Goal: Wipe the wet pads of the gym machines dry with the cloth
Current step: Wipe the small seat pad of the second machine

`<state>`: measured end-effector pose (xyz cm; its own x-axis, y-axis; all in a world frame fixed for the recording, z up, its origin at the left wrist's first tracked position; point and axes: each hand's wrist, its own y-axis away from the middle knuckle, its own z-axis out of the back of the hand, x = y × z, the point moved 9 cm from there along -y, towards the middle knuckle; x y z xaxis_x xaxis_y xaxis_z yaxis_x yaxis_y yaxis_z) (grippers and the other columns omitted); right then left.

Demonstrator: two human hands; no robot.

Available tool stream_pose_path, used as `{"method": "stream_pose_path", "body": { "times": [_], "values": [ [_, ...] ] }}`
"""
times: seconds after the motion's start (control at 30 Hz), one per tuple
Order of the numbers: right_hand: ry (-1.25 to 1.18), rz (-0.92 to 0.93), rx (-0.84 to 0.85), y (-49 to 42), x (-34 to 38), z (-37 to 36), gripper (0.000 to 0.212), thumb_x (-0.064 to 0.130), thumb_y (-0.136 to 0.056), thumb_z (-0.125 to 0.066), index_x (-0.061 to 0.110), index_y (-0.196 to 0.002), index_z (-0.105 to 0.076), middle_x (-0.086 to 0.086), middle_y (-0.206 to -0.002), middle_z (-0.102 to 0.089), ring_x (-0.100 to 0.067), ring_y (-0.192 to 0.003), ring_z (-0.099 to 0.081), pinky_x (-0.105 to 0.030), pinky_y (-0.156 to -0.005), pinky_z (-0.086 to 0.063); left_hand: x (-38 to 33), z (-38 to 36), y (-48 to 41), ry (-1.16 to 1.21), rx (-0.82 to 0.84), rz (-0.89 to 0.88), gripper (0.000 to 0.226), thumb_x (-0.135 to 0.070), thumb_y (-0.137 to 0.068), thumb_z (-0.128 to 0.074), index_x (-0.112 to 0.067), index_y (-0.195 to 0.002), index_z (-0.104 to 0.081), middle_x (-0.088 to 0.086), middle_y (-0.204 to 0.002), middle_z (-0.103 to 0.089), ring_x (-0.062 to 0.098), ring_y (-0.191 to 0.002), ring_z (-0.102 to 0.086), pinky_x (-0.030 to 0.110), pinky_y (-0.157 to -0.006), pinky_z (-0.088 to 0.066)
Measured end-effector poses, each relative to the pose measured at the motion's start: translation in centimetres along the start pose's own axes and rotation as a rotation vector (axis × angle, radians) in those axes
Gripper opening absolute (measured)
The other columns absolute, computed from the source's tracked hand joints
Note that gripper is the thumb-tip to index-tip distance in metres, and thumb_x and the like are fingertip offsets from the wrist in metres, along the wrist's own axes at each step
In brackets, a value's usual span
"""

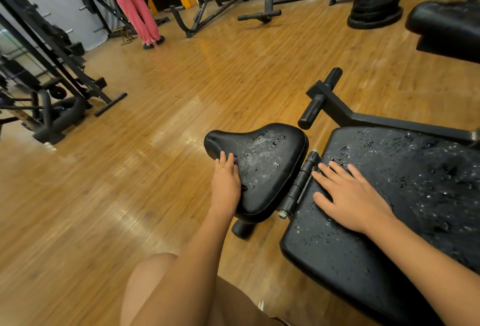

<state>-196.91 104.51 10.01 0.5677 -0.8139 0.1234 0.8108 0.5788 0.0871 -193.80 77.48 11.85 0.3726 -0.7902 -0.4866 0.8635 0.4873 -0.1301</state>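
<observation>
Wooden floor (pixel 124 175) lying open left of the left hand (pixel 225 182), bolted hinge (pixel 298 185) sitting between it and the right hand (pixel 349 197), black crossbar (pixel 313 110) jutting up beyond the right hand

The left hand (pixel 225 182) hides nearly all of a purple scrap (pixel 235 160); the back pad (pixel 415 182) runs off the right edge.

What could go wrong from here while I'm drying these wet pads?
The right hand lies flat on the wet back pad, so it could slip if you lean on it. Droplets also cover the seat pad by the left hand; wiping outward could push water onto the wooden floor and leave it slick.
</observation>
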Motion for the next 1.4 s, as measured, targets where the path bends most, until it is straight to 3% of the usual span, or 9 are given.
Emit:
{"method": "stream_pose_path", "body": {
  "times": [0.17, 0.3, 0.47, 0.77, 0.9, 1.07, 1.27, 1.4],
  "values": [
    [0.013, 0.0, 0.009, 0.0, 0.1, 0.1, 0.08, 0.061, -0.084, 0.004, 0.029, -0.155, -0.01, 0.008, -0.163, -0.004, -0.012, -0.15, 0.003, -0.038, -0.12, 0.005, 0.1, -0.5, 2.2, -0.04, -0.013, -0.021, 0.043, -0.023, -0.108, -0.031, -0.012, -0.148, -0.041, 0.007, -0.162, -0.024, 0.027, -0.151, -0.014, 0.041, -0.113, -0.032],
    [0.005, -0.005, 0.003, 0.0, 0.2, 0.1, 0.064, 0.056, -0.098, -0.015, 0.028, -0.156, -0.011, 0.007, -0.163, -0.005, -0.012, -0.15, 0.002, -0.038, -0.12, 0.005, -0.4, -0.5, -0.3, -0.093, 0.019, -0.002, 0.043, -0.02, -0.107, -0.031, -0.01, -0.148, -0.04, 0.008, -0.162, -0.024, 0.029, -0.15, -0.015, 0.043, -0.112, -0.034],
    [0.009, -0.002, -0.001, 0.1, 0.1, 0.4, 0.063, 0.055, -0.099, -0.017, 0.028, -0.156, -0.01, 0.007, -0.163, -0.004, -0.012, -0.15, 0.002, -0.038, -0.12, 0.005, -0.5, -0.6, 3.5, -0.054, -0.032, -0.05, 0.034, -0.016, -0.106, -0.035, -0.006, -0.134, -0.052, 0.01, -0.153, -0.039, 0.031, -0.145, -0.025, 0.044, -0.113, -0.035],
    [-0.001, 0.002, -0.01, 0.0, 0.1, 0.3, 0.062, 0.054, -0.099, -0.018, 0.027, -0.155, -0.014, 0.006, -0.163, -0.008, -0.012, -0.15, 0.0, -0.038, -0.12, 0.003, -1.2, 0.5, 2.3, -0.145, 0.058, -0.062, 0.035, -0.016, -0.108, -0.032, -0.01, -0.139, -0.048, 0.008, -0.154, -0.036, 0.029, -0.144, -0.029, 0.041, -0.106, -0.036],
    [-0.001, 0.001, -0.018, 0.1, 0.1, 0.4, 0.062, 0.054, -0.099, -0.018, 0.028, -0.155, -0.013, 0.007, -0.163, -0.008, -0.012, -0.15, 0.0, -0.038, -0.12, 0.003, -0.9, -0.5, 6.8, -0.091, 0.029, -0.048, 0.037, -0.016, -0.107, -0.034, -0.009, -0.139, -0.049, 0.009, -0.155, -0.036, 0.03, -0.145, -0.027, 0.043, -0.11, -0.038],
    [-0.014, 0.006, -0.016, -0.1, 0.2, 0.4, 0.062, 0.054, -0.099, -0.018, 0.027, -0.155, -0.015, 0.006, -0.163, -0.008, -0.012, -0.15, 0.0, -0.038, -0.12, 0.003, -1.0, -0.5, 8.7, -0.18, 0.14, -0.031, 0.039, -0.016, -0.107, -0.032, -0.015, -0.145, -0.043, 0.003, -0.161, -0.028, 0.025, -0.149, -0.02, 0.039, -0.106, -0.037],
    [-0.032, 0.004, -0.028, 0.1, 0.1, 0.4, 0.061, 0.053, -0.099, -0.019, 0.027, -0.155, -0.017, 0.006, -0.163, -0.009, -0.012, -0.15, -0.001, -0.038, -0.121, 0.003, -4.9, -1.4, 9.1, -0.253, 0.249, -0.307, 0.043, -0.007, -0.101, -0.046, -0.012, -0.144, -0.042, 0.003, -0.161, -0.025, 0.026, -0.148, -0.019, 0.042, -0.108, -0.037],
    [-0.048, 0.001, -0.026, 0.1, 0.0, 0.3, 0.061, 0.053, -0.099, -0.02, 0.028, -0.155, -0.017, 0.006, -0.163, -0.009, -0.012, -0.15, -0.001, -0.039, -0.121, 0.003, -6.7, -2.4, 7.4, -0.305, 0.31, -0.422, 0.047, -0.013, -0.107, -0.033, -0.017, -0.154, -0.029, 0.001, -0.164, -0.016, 0.022, -0.151, -0.01, 0.041, -0.112, -0.03]
  ]
}}
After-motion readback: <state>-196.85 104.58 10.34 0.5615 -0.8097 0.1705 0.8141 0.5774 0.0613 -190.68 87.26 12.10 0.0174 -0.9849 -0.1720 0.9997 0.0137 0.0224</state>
